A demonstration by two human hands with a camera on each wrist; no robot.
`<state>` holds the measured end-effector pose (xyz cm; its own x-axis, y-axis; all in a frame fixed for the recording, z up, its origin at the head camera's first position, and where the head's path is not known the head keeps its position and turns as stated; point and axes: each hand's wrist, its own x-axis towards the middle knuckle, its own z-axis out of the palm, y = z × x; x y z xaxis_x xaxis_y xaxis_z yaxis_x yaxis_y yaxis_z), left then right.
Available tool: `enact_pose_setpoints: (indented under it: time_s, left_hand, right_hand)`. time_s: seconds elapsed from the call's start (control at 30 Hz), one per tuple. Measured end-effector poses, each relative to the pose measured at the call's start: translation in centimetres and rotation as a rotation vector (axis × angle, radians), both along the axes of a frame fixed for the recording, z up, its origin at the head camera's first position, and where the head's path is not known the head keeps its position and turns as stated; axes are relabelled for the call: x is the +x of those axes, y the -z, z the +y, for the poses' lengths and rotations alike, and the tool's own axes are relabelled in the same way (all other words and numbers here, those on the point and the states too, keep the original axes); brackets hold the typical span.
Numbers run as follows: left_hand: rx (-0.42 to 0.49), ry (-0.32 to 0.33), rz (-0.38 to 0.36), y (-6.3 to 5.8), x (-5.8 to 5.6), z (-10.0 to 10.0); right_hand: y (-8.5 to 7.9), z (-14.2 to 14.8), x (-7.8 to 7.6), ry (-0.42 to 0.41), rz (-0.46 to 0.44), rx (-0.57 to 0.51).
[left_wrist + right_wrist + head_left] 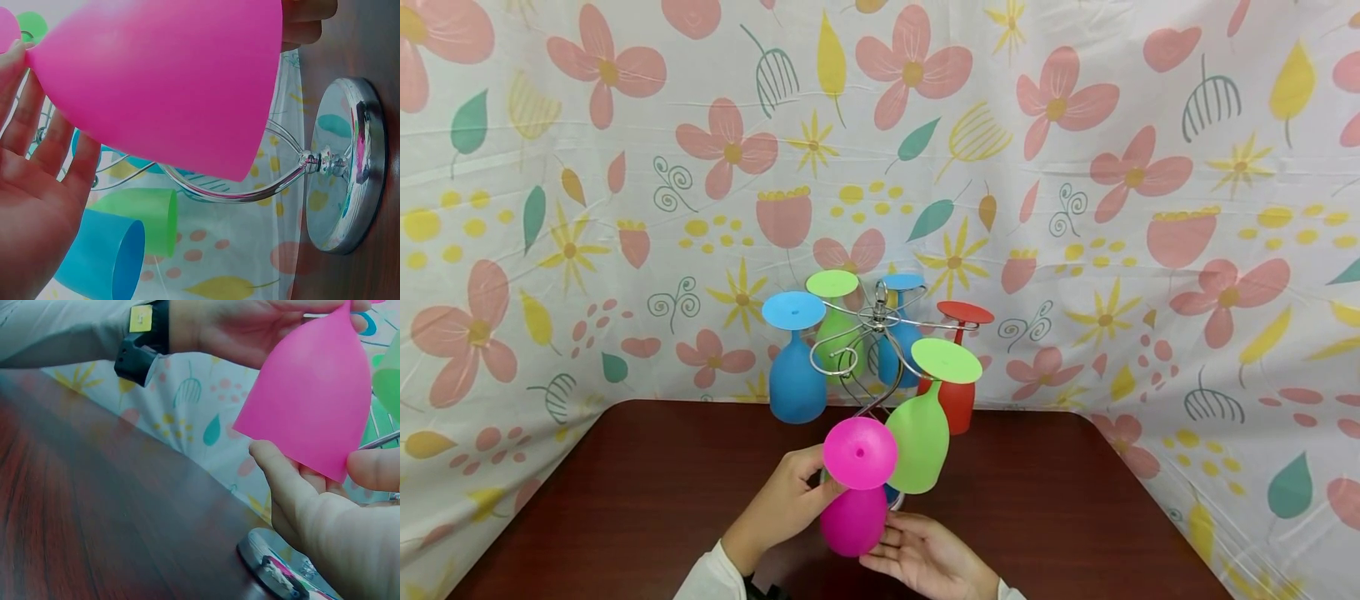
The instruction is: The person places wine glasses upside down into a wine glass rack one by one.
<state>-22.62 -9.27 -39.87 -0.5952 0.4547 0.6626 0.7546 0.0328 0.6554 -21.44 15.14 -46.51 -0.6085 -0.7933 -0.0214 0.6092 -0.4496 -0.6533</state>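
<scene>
Five cups already hang upside down on the wire rack (880,321), just beyond the hands: a blue cup (796,367), a green cup (837,329) and a second blue one (901,333) farther back, a red cup (958,379) off to the right, and a large green cup (922,429) nearest, just past the right hand's fingertips. The pink cup (855,496) is the one in hand, inverted, between both hands at the rack's foot, and by the look of it not on a wire arm (whether its stem touches one cannot be told), so one cup seems left to settle. The left hand (786,500) curls round its stem below the foot disc; the right hand (925,554) lies open, palm up, fingers supporting the rim. Every cup whose mouth shows is empty. The rack's chrome base (347,165) stands on the dark table (625,500).
</scene>
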Motion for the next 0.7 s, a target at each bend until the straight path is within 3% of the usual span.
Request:
enact_pose_setpoints:
  time_s: [0.13, 0.27, 0.47, 0.7]
  left_hand:
    - [0.000, 0.020, -0.009, 0.0, 0.1, 0.1]
    - [-0.004, 0.029, -0.035, -0.2, 0.2, 0.1]
    - [-0.011, 0.029, -0.026, -0.3, 0.3, 0.0]
    - [-0.014, 0.035, -0.039, -0.2, 0.2, -0.1]
  right_hand:
    - [0.0, 0.1, -0.3, 0.050, 0.100, 0.093]
    - [-0.1, 0.5, -0.8, 0.149, 0.224, 0.250]
    - [-0.3, 1.0, -2.0, 0.440, 0.363, 0.497]
    - [-0.2, 0.7, -4.0, 0.760, 0.372, 0.566]
